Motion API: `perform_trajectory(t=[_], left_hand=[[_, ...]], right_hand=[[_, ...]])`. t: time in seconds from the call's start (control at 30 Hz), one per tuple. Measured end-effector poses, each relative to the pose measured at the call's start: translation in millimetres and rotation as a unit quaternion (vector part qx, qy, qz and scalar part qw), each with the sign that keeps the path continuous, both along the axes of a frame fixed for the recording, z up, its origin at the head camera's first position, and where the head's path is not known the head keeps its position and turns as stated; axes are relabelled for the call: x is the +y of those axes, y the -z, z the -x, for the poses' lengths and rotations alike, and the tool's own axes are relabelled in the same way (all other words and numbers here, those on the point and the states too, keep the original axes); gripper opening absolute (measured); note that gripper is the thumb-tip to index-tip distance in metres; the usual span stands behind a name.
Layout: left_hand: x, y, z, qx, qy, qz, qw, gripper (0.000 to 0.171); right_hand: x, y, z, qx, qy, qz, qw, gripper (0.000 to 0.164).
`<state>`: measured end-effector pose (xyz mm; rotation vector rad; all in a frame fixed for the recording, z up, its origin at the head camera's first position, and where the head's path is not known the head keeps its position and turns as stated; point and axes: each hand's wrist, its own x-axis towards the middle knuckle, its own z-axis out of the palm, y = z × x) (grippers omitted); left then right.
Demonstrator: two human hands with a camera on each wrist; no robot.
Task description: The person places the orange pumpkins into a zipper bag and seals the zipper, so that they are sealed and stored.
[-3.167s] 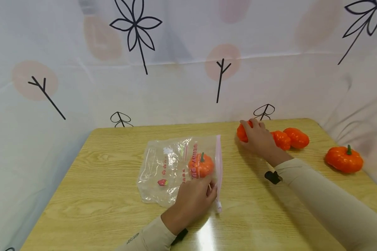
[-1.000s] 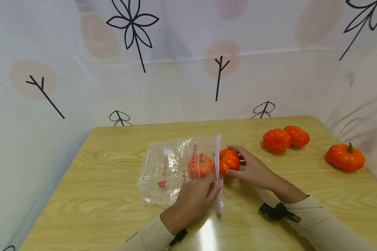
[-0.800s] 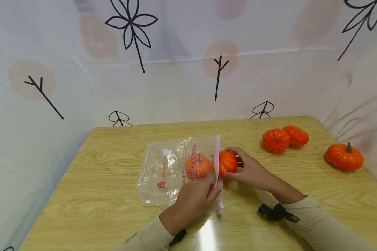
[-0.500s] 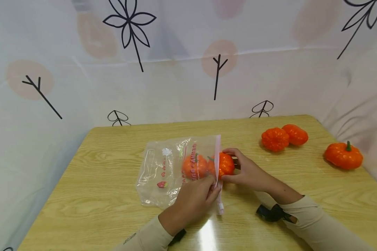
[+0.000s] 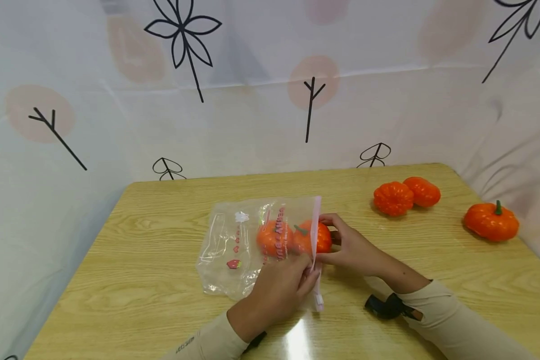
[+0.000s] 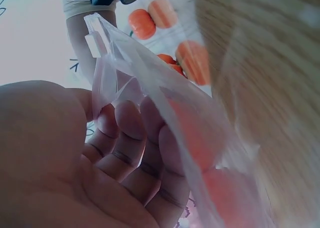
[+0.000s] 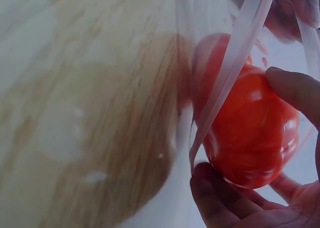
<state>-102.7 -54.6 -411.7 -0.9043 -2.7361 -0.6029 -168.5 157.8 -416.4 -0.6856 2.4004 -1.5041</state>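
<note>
A clear plastic zip bag (image 5: 220, 250) with a pink edge and red print lies on the wooden table. My left hand (image 5: 276, 287) pinches the lower part of its mouth, thumb and fingers on the film. One small orange pumpkin (image 5: 270, 239) is inside the bag. My right hand (image 5: 353, 250) holds a second orange pumpkin (image 7: 255, 123) with thumb and fingers around it. That pumpkin, green stem foremost, sits partly inside the mouth, its right end still outside the pink edge (image 5: 315, 230). In the left wrist view the white slider (image 6: 95, 45) shows on the bag's edge.
Two orange pumpkins, a ribbed one (image 5: 393, 198) and a longer one (image 5: 423, 191), lie touching at the back right of the table (image 5: 130, 280). Another pumpkin (image 5: 492, 221) with a green stem stands near the right edge. A printed white cloth (image 5: 252, 125) hangs behind.
My right hand has brought the pumpkin from the back of the table and pushed it leftward into the bag's mouth. The pumpkin inside has shifted left. My left hand keeps its hold.
</note>
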Motion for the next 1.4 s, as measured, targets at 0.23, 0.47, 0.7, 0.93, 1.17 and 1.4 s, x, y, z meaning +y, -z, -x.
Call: perform_trajectory(t=[0.23, 0.47, 0.7, 0.93, 1.17, 1.4], left_hand=[[-0.1, -1.0, -2.3, -0.005, 0.01, -0.004, 0.9999, 0.024], [0.6, -1.6, -3.3, -0.004, 0.024, 0.011, 0.9996, 0.029], [0.7, -1.5, -4.2, -0.009, 0.02, 0.021, 0.9995, 0.026], [2.1, -3.3, -3.8, -0.021, 0.018, 0.027, 0.9992, 0.026], [2.3, -2.5, -3.2, -0.021, 0.018, 0.036, 0.999, 0.026], [1.3, -1.7, -3.1, -0.021, 0.018, 0.037, 0.9989, 0.024]], right_hand=[[-2.2, 1.6, 0.1, 0.013, 0.005, -0.031, 0.999, 0.079], [-1.8, 2.0, 0.9, 0.013, 0.009, -0.037, 0.999, 0.079], [-2.7, 3.0, 2.6, 0.014, 0.022, -0.044, 0.999, 0.077], [-1.3, 2.4, 2.7, -0.031, 0.04, -0.005, 0.999, 0.067], [-1.1, 3.4, 2.2, -0.039, 0.032, 0.016, 0.999, 0.055], [-0.2, 4.1, 2.1, -0.033, 0.007, 0.027, 0.999, 0.052]])
